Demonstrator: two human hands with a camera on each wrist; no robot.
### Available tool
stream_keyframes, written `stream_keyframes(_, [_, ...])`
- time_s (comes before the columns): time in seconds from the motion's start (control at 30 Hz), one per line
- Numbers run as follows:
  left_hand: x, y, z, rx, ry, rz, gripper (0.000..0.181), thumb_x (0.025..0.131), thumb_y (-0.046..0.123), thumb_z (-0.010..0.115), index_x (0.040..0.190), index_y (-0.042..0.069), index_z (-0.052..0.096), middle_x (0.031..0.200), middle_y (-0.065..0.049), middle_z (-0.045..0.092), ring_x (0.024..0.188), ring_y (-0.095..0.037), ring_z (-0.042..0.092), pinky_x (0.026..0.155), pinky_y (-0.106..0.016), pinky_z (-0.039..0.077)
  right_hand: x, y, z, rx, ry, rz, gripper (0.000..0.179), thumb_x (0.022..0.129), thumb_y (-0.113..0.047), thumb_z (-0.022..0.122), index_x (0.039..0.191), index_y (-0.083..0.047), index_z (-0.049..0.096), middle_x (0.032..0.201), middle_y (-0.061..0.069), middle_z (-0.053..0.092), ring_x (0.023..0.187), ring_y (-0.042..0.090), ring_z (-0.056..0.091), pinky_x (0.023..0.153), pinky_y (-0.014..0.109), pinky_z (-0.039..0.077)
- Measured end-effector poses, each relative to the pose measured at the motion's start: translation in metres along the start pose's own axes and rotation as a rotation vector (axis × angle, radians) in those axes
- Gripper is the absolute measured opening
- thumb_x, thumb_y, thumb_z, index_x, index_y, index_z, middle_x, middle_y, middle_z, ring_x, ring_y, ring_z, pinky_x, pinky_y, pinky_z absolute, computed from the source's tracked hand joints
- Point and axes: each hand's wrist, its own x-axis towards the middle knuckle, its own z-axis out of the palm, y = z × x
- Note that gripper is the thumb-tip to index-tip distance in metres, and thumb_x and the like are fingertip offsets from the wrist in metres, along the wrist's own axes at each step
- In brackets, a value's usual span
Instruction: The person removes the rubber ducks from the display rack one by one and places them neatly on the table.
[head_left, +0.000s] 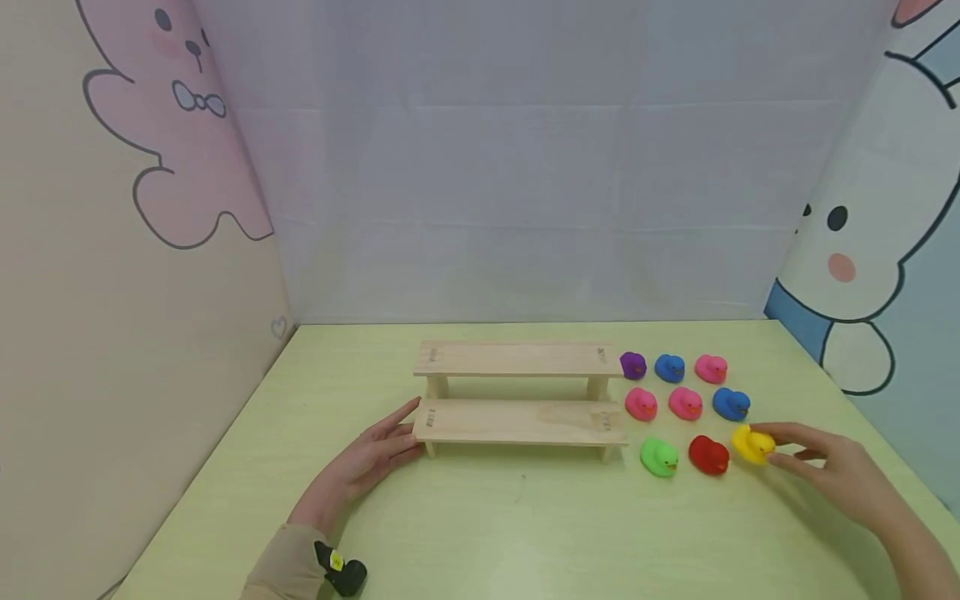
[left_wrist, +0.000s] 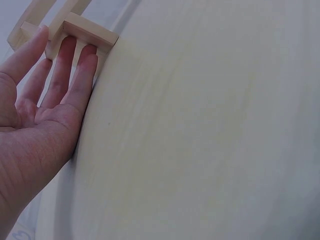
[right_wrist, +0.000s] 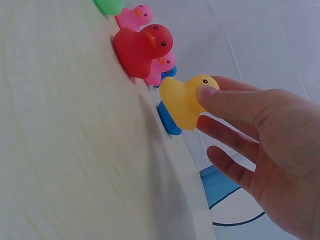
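Between thumb and fingers, my right hand (head_left: 840, 471) pinches a yellow rubber duck (head_left: 752, 445); the right wrist view shows this duck (right_wrist: 182, 100) raised off the table. A red duck (head_left: 708, 456) sits just left of it, and a green duck (head_left: 659, 457) further left. My left hand (head_left: 375, 458) reaches to the left end of a two-step wooden rack (head_left: 517, 421), its fingers extended. In the left wrist view those fingertips (left_wrist: 67, 47) lie right at the rack's end (left_wrist: 92, 32). Both shelves of the rack are bare.
Behind the front ducks stand more rubber ducks: two pink ones (head_left: 686, 403) and a blue one (head_left: 731, 404) in the middle row, then purple (head_left: 633, 365), blue (head_left: 670, 367) and pink (head_left: 711, 368) at the back. White cloth (head_left: 525, 208) hangs behind the pale table (head_left: 525, 517).
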Motion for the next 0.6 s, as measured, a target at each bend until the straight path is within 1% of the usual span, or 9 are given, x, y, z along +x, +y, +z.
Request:
stream_keyframes(0.07, [0.0, 0.0, 0.0, 0.001, 0.005, -0.002, 0.065, 0.093, 0.003, 0.047, 0.146, 0.021, 0.014, 0.144, -0.021, 0.023, 0.126, -0.024, 0.038, 0.108, -0.044, 0.024, 0.0, 0.004, 0.0, -0.011, -0.04, 0.017, 0.04, 0.083, -0.031, 0.065, 0.118, -0.011, 0.06, 0.116, 0.017, 0.058, 0.094, 0.024, 0.052, 0.061, 0.017, 0.048])
stream_keyframes(0.1, [0.0, 0.001, 0.001, 0.001, 0.006, -0.004, 0.065, 0.093, 0.003, 0.047, 0.146, 0.021, 0.014, 0.144, -0.021, 0.023, 0.126, -0.024, 0.038, 0.107, -0.044, 0.025, 0.0, 0.006, 0.0, -0.016, -0.057, 0.026, 0.041, 0.083, -0.032, 0.065, 0.118, -0.011, 0.06, 0.116, 0.018, 0.058, 0.094, 0.024, 0.052, 0.061, 0.017, 0.048])
stream_keyframes(0.13, [-0.001, 0.001, 0.001, 0.001, 0.006, -0.006, 0.065, 0.093, 0.003, 0.047, 0.146, 0.021, 0.014, 0.144, -0.021, 0.023, 0.126, -0.024, 0.038, 0.107, -0.043, 0.025, -0.001, 0.007, 0.0, -0.019, -0.065, 0.03, 0.041, 0.083, -0.032, 0.065, 0.117, -0.011, 0.06, 0.116, 0.018, 0.058, 0.093, 0.02, 0.053, 0.061, 0.017, 0.048])
stream_keyframes(0.2, [-0.001, 0.001, 0.001, 0.01, 0.002, -0.003, 0.065, 0.093, 0.003, 0.046, 0.147, 0.02, 0.013, 0.144, -0.021, 0.023, 0.126, -0.024, 0.038, 0.107, -0.043, 0.026, -0.001, 0.011, -0.001, -0.012, -0.078, 0.036, 0.042, 0.082, -0.032, 0.066, 0.118, -0.011, 0.06, 0.116, 0.018, 0.058, 0.091, 0.006, 0.052, 0.061, 0.018, 0.049])
stream_keyframes(0.27, [-0.001, 0.001, 0.001, 0.016, 0.0, -0.002, 0.064, 0.094, 0.003, 0.045, 0.147, 0.019, 0.013, 0.144, -0.021, 0.022, 0.126, -0.024, 0.038, 0.107, -0.042, 0.026, -0.002, 0.013, -0.001, -0.001, -0.083, 0.038, 0.042, 0.082, -0.034, 0.065, 0.118, -0.011, 0.06, 0.117, 0.017, 0.058, 0.086, -0.008, 0.046, 0.062, 0.018, 0.05])
stream_keyframes(0.33, [-0.002, 0.0, 0.001, 0.016, 0.003, -0.004, 0.064, 0.094, 0.003, 0.045, 0.147, 0.019, 0.013, 0.144, -0.021, 0.023, 0.126, -0.024, 0.039, 0.107, -0.041, 0.027, -0.002, 0.016, -0.001, 0.016, -0.089, 0.036, 0.043, 0.083, -0.035, 0.064, 0.119, -0.012, 0.059, 0.118, 0.018, 0.057, 0.084, -0.017, 0.04, 0.062, 0.018, 0.05])
stream_keyframes(0.5, [-0.003, 0.0, 0.002, 0.01, 0.011, -0.001, 0.064, 0.093, 0.004, 0.046, 0.147, 0.02, 0.014, 0.144, -0.021, 0.022, 0.126, -0.023, 0.039, 0.106, -0.039, 0.029, -0.001, 0.019, -0.001, 0.042, -0.101, 0.036, 0.045, 0.083, -0.038, 0.063, 0.12, -0.012, 0.059, 0.12, 0.018, 0.056, 0.086, -0.02, 0.038, 0.063, 0.019, 0.051])
stream_keyframes(0.6, [-0.003, -0.001, 0.002, 0.013, 0.009, 0.014, 0.063, 0.094, 0.003, 0.045, 0.146, 0.021, 0.014, 0.144, -0.021, 0.022, 0.127, -0.024, 0.038, 0.106, -0.038, 0.029, -0.001, 0.021, -0.001, 0.056, -0.109, 0.04, 0.046, 0.083, -0.038, 0.063, 0.12, -0.011, 0.058, 0.12, 0.019, 0.056, 0.086, -0.021, 0.037, 0.064, 0.018, 0.051])
